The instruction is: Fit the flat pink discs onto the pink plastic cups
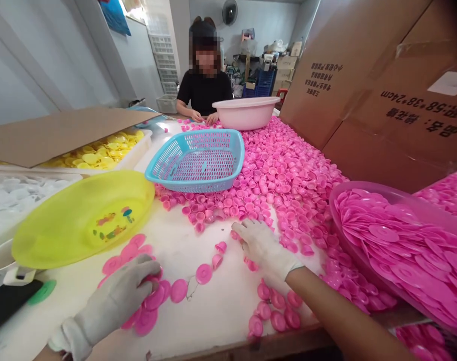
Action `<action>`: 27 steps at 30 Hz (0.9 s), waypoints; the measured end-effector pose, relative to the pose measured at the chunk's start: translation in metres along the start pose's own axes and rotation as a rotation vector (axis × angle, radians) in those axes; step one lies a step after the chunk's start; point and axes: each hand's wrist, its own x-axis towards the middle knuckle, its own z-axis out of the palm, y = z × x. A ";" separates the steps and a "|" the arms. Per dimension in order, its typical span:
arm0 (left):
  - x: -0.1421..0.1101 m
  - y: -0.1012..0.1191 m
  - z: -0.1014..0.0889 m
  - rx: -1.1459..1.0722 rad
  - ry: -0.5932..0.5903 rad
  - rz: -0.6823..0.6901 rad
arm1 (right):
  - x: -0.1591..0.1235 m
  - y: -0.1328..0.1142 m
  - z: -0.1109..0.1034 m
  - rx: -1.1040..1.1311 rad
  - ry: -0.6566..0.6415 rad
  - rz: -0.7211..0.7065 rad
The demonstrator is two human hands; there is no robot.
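My left hand (126, 286), in a pale work glove, curls over several flat pink discs (145, 321) at the near left. Its fingers close on one pink disc (155, 273). My right hand (264, 245), gloved too, reaches to the front edge of the heap of pink cups (288, 175). A small pink cup (235, 234) sits at its fingertips, with the thumb partly hidden. Between my hands lie a loose pink disc (203, 274) and a pink cup (221, 246). Several disc-capped pink pieces (278, 321) lie below my right wrist.
A blue basket (194, 185) stands mid-table, beside a tilted yellow basin (66, 225). At right, a pink basin (337, 215) holds stacked discs, before large cardboard boxes (382, 100). Across the table, a person (205, 90) handles small pink pieces near a pale pink basin (247, 115).
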 end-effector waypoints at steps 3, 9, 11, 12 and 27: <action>0.002 0.015 0.009 -0.067 0.137 0.002 | -0.017 0.006 -0.006 0.032 0.022 0.005; 0.028 0.090 0.038 -0.064 0.088 0.172 | -0.028 0.000 -0.010 0.128 0.040 -0.019; 0.038 0.105 0.049 0.042 0.101 0.237 | -0.036 -0.002 -0.010 0.201 0.085 -0.039; 0.041 0.109 0.053 0.083 0.105 0.275 | -0.041 -0.002 -0.011 0.242 0.098 -0.042; 0.002 0.113 0.064 -0.004 -0.095 0.517 | -0.049 0.010 -0.023 0.228 -0.006 -0.154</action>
